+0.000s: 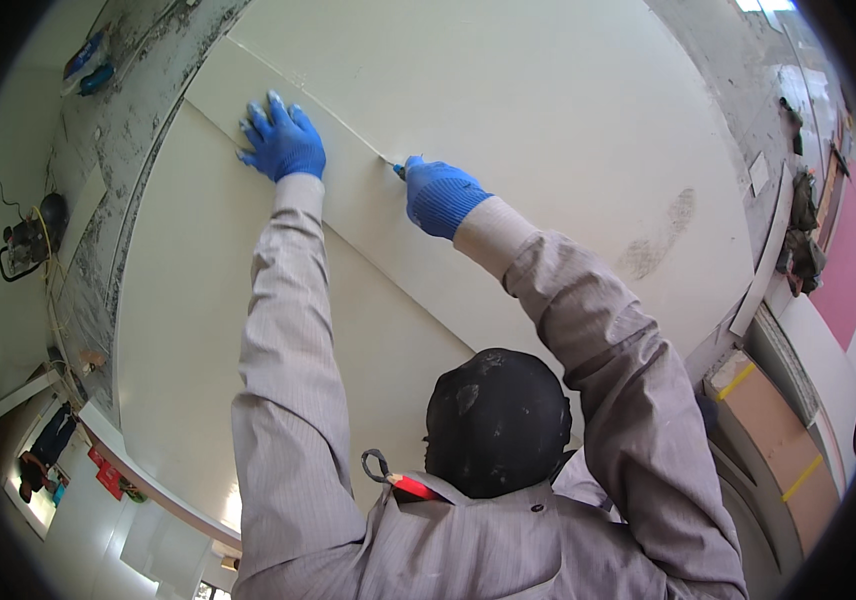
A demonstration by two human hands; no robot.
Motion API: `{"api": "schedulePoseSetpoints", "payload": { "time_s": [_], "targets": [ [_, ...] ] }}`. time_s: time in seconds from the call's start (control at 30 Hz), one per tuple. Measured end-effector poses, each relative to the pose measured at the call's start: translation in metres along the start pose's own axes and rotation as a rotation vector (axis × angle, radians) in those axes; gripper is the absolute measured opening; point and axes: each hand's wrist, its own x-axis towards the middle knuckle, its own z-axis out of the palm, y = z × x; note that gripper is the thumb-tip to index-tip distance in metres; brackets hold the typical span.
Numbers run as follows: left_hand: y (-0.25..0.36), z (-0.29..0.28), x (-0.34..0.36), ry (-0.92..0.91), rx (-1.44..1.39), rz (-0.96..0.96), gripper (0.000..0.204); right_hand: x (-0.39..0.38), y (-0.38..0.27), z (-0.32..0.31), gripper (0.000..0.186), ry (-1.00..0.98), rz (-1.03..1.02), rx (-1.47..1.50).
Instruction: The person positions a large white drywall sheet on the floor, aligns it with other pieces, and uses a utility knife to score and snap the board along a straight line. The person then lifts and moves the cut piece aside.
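Note:
My left hand [284, 140], in a blue glove with whitened fingertips, presses with spread fingers on a long white board strip [368, 250] lying diagonally across a larger white board [198, 330]. My right hand [440, 198], also gloved in blue, grips a slim bladed tool [396, 168] with a teal part. Its tip rests at the strip's upper right edge, where a thin line runs toward the upper left. A red pencil [413, 486] sticks out of my grey shirt, beside a black, dust-marked rounded shape [498, 420] at the bottom middle.
A black machine [23, 245] with a yellow cord lies left. Blue items [88, 65] sit upper left. Dark items [803, 230] and a pink panel [838, 280] lie right, above brown stacked pieces [763, 420] with yellow bands. A person [43, 450] in dark clothing is at the lower left.

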Motion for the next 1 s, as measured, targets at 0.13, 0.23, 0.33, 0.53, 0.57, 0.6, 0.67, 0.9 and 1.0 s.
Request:
{"api": "schedulePoseSetpoints", "payload": {
  "time_s": [0.13,0.23,0.33,0.53,0.57,0.6,0.67,0.9,1.0],
  "targets": [
    [0.069,-0.075,-0.086,-0.307,0.001,0.099,0.055,0.002,0.025,0.002,0.028,0.056,0.051,0.03],
    [0.082,-0.088,-0.143,-0.122,-0.18,0.126,0.053,0.002,0.021,0.014,0.023,0.104,0.003,0.08],
    [0.084,-0.099,-0.148,-0.132,-0.129,0.079,0.053,0.002,0.017,0.019,0.023,0.14,-0.026,0.09],
    [0.08,-0.095,-0.153,-0.148,-0.083,0.092,0.054,-0.002,0.005,0.007,0.025,0.094,-0.008,0.055],
    [0.081,-0.095,-0.152,-0.151,-0.077,0.095,0.054,-0.004,0.004,0.004,0.025,0.083,-0.002,0.06],
    [0.081,-0.095,-0.151,-0.155,-0.071,0.099,0.054,-0.009,0.003,0.003,0.025,0.072,-0.011,0.023],
    [0.083,-0.095,-0.15,-0.149,-0.089,0.102,0.054,-0.011,0.008,0.004,0.025,0.032,0.015,0.025],
    [0.085,-0.092,-0.152,-0.066,-0.119,0.131,0.054,-0.043,0.041,0.021,0.024,-0.015,0.058,0.045],
    [0.082,-0.09,-0.152,-0.047,-0.115,0.136,0.053,-0.07,0.057,0.028,0.023,-0.021,0.072,0.041]
  ]
}}
